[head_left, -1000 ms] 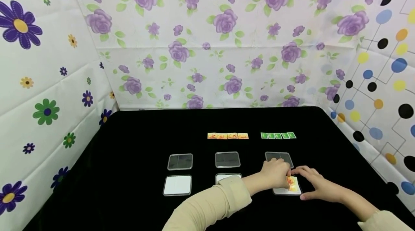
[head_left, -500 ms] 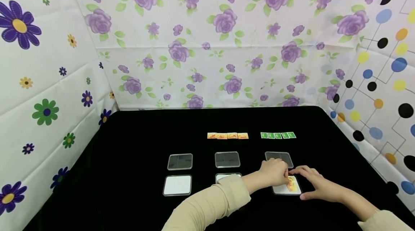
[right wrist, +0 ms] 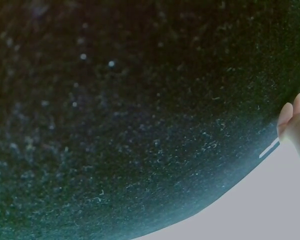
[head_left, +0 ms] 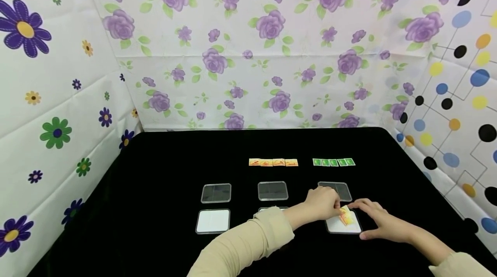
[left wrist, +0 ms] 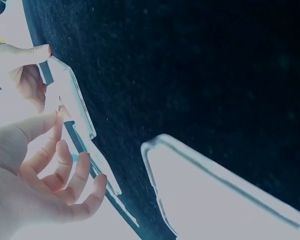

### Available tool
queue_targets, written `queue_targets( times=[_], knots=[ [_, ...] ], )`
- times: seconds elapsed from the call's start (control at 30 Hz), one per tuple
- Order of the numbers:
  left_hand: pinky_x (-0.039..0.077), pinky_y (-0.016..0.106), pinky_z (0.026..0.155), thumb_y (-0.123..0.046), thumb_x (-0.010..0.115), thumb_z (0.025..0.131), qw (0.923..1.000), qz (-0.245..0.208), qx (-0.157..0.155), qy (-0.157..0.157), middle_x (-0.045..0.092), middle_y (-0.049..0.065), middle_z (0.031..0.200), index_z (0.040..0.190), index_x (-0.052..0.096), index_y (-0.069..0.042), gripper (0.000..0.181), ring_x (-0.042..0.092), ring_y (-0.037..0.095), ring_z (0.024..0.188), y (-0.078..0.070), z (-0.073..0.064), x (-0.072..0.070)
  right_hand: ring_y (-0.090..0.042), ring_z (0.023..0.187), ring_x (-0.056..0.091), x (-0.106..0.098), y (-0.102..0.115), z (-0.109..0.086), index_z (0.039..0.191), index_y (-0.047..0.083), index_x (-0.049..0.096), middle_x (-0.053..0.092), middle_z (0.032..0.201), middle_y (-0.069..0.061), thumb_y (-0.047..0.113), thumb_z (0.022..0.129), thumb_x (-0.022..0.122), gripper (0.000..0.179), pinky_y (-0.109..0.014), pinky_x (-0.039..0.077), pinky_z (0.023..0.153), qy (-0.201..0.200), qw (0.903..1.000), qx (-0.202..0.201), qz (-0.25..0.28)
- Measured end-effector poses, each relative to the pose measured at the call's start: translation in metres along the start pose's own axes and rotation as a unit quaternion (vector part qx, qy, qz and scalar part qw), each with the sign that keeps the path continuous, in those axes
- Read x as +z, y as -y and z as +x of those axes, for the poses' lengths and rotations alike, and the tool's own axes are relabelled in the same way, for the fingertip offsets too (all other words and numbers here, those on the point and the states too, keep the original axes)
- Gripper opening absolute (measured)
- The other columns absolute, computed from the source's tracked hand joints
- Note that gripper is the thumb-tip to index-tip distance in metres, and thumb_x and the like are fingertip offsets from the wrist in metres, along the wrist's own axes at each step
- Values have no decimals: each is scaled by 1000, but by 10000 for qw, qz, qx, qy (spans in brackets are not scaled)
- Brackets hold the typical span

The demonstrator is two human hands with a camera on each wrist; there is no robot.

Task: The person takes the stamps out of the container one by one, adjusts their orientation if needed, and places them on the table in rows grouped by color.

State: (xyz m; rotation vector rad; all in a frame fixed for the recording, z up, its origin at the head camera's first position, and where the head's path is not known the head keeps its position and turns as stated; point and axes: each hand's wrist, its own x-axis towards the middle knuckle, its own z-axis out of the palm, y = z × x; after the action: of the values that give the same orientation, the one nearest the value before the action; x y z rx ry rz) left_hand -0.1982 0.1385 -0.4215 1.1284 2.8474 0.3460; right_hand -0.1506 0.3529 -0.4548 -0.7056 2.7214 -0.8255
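In the head view, my left hand (head_left: 323,203) pinches a small yellow-and-orange stamp (head_left: 346,216) between thumb and fingertips. The stamp sits slanted over a clear plastic case (head_left: 339,228) with a white lining, at the right. My right hand (head_left: 384,222) holds that case by its right side, thumb at the near corner and forefinger at the far edge. In the left wrist view, the left hand's (left wrist: 60,170) other fingers are loosely bent, and glare washes out the stamp. Only some fingertips of the right hand (right wrist: 295,112) enter the right wrist view.
Behind the case lies a clear lid (head_left: 342,190), partly covered by the left hand. Two more lids (head_left: 216,193) lie leftward. A second white case (head_left: 213,221) is at left; a third (head_left: 265,209) hides behind my sleeve. Rows of orange stamps (head_left: 273,162) and green stamps (head_left: 334,162) lie farther back.
My left hand has shifted a little left, and the stamp has moved left with it and turned to a slant over the case. The right hand has stayed at the case's side.
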Motion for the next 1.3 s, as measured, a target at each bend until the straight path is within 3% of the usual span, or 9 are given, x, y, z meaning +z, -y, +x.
queue_targets(
  times=[0.3, 0.5, 0.67, 0.83, 1.3],
  knots=[
    [29, 14, 46, -38, 67, 86, 9999, -52, -87, 24, 49, -14, 58, 72, 67, -23, 20, 39, -1, 50, 5, -4, -5, -47, 115, 37, -1, 0, 1, 132, 2, 43, 39, 133, -23, 39, 75, 74, 75, -69, 33, 79, 78, 9998, 170, -5],
    [29, 11, 44, -37, 63, 88, 9992, -200, 35, -354, 62, -13, 66, 84, 71, -21, 18, 39, -3, 48, 12, -4, -7, -48, 117, 36, 0, 1, 0, 132, 0, 42, 39, 133, -24, 39, 76, 73, 76, -68, 34, 80, 111, 9998, 151, -17],
    [31, 11, 45, -34, 64, 89, 9963, -605, 39, -602, 65, -11, 73, 87, 71, -18, 17, 41, -3, 50, 22, -1, -13, -46, 116, 37, -2, 1, 1, 133, 4, 42, 39, 133, -23, 40, 75, 74, 76, -68, 34, 80, 120, 9996, 214, 112],
    [31, 12, 46, -32, 64, 89, 9923, -935, -77, -807, 65, -9, 73, 85, 70, -16, 17, 42, -1, 51, 31, 0, -20, -44, 115, 39, -2, -1, 2, 133, 5, 43, 40, 133, -23, 42, 75, 73, 75, -66, 36, 79, 114, 9997, 231, 17],
    [32, 16, 45, -33, 66, 88, 9900, -965, -425, -935, 64, -9, 67, 77, 69, -19, 18, 44, 2, 49, 51, 0, -29, -45, 114, 38, -2, -1, 2, 133, 4, 43, 39, 134, -24, 40, 75, 74, 75, -65, 36, 79, 112, 9998, 133, 36]
  ],
)
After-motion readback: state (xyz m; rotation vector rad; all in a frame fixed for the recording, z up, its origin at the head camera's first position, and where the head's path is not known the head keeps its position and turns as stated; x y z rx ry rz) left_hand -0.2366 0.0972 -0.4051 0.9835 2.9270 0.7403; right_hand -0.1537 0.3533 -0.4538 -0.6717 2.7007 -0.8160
